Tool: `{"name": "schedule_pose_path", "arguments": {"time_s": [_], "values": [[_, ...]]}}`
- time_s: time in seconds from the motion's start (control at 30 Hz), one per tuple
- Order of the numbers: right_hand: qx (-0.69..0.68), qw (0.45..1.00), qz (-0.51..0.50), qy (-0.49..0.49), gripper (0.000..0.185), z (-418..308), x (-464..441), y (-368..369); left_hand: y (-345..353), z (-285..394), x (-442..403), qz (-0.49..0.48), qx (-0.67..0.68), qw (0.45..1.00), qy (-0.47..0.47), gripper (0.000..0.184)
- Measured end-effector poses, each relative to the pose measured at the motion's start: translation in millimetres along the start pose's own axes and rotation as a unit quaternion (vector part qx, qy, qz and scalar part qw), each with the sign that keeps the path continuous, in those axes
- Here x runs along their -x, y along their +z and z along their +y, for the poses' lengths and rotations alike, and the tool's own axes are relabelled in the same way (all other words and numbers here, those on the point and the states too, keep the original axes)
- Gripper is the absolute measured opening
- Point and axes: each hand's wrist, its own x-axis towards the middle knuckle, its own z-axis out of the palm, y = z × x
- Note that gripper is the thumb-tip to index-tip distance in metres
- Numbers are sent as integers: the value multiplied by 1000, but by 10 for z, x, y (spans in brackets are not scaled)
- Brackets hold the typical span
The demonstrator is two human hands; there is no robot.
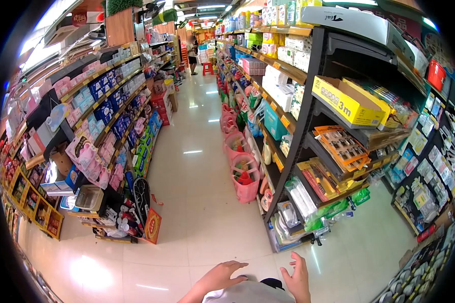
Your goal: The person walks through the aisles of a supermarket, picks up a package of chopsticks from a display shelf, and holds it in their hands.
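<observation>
Floor: pale, glossy tiles (192, 171), running around the end rack and down the aisle on its left.
Shelving, left-hand: long, stocked with blue, pink and white packs (103, 108), across the aisle from the rack.
End rack (315, 55): dark uprights, several stocked tiers; my landmark, ahead and slightly right.
Person, one: distant (192, 55), well beyond the rack, near a red stool (207, 68).
Baskets: pink (246, 194), on the floor just left of the rack.
Carton: yellow, open-topped (344, 103), on an upper tier of the rack, jutting out.
Left hand (222, 275): before the rack, to its left; fingers extended and lightly bent, thumb apart, gripping nothing I can see.
Right hand (299, 280): nearest the rack's base; index finger and thumb spread, palm unfilled as far as shown.
Goods nearest the hands: white packages (288, 214), low on the rack, touched by neither hand.
Handling note, my judgement: best done with elbows tucked, fingers loose, hands in view and wide of the rack's corner; the jutting carton and green-wrapped packs (360, 196) could snag a sleeve.
</observation>
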Motion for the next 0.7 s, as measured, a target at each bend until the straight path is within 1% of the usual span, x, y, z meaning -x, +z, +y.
{"name": "schedule_pose_path", "arguments": {"time_s": [0.23,0.43,0.63,0.7], "values": [[-4,1000,7,21,61,21,26,-51,42,17,-67,-16,-2,1000,6,47],[4,999,30,27,62,87,139,-98,37,76,-143,-26,-5,999,38,47],[5,999,31,33,63,65,182,-154,66,109,-146,-37,-5,999,29,47],[11,999,29,34,63,87,179,-161,54,153,-129,-49,5,999,1,53]]}}
